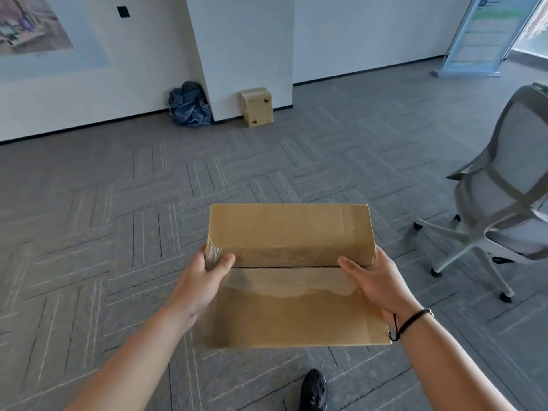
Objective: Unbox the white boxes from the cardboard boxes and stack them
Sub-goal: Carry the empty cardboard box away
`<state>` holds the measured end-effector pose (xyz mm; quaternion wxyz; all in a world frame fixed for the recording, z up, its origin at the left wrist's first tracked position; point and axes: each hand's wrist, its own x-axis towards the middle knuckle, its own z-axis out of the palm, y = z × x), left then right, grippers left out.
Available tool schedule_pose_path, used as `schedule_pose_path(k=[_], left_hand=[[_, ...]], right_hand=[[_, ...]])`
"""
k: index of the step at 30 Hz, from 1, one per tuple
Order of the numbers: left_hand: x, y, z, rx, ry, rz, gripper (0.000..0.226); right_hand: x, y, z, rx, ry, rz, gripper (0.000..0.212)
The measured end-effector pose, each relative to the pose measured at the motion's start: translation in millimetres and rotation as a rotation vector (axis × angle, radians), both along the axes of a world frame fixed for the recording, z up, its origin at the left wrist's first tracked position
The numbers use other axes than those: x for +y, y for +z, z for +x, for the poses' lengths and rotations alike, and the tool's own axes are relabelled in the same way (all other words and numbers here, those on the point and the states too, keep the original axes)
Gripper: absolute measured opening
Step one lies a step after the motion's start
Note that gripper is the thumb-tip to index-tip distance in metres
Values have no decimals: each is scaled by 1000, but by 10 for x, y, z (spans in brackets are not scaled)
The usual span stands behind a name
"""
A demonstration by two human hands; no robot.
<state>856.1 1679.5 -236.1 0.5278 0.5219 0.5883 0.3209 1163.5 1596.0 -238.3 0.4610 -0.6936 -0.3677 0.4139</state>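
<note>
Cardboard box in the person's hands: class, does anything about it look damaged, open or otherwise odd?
Nothing is damaged. The cardboard box is shut, its flap seam closed under glossy clear tape, which bunches and wrinkles at the end beside the left hand. The right hand grips the opposite end.

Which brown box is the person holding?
The big cardboard box up front, gripped by the left hand and right hand. The small stacked boxes sit untouched by the wall.

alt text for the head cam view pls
A person's left hand and right hand grip the sides of a closed, taped cardboard box held above grey carpet. Two stacked cardboard boxes stand by the far wall; an office chair is at right.
</note>
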Motion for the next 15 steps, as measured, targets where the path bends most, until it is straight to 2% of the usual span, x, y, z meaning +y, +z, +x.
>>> schedule_pose_path(k=[5,15], left_hand=[[868,143,601,12,-3,-10,9],[2519,96,995,-22,30,-36,31]], right_hand=[[972,46,624,-1,33,-19,32],[2855,58,1127,-51,102,-35,33]])
